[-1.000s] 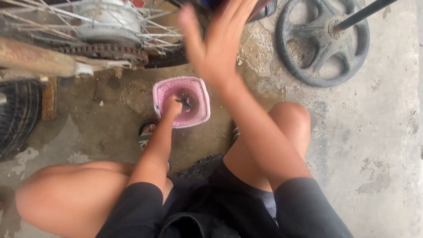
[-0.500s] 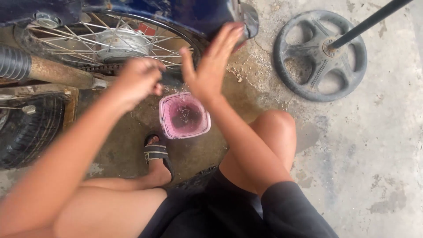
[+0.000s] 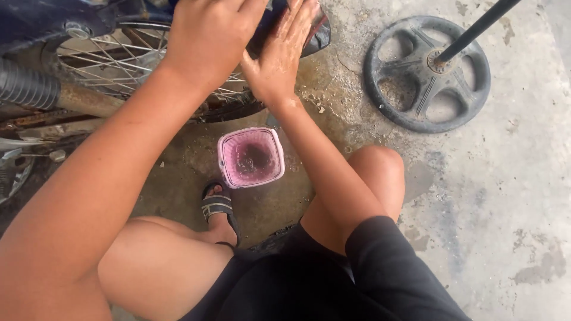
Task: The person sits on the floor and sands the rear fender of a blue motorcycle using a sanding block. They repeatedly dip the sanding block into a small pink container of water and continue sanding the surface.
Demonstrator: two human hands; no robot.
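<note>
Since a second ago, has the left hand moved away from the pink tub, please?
Yes. The left hand has risen out of the pink tub on the floor and now rests up on the spoked wheel, beside the right hand.

place: roadside repair yard | cues – stained concrete floor (image 3: 505, 196), motorcycle spoked wheel (image 3: 113, 59) – loose black wheel hub (image 3: 427, 72)

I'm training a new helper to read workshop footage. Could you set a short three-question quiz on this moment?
1. True or false: the pink tub stands on the concrete floor between the person's knees.
2. What does the left hand rest on?
A. the spoked wheel
B. the black round base
C. the sandal
3. Fill in: the right hand lies flat, fingers ____.

Key: 1 true; 2 A; 3 stretched out.
</note>
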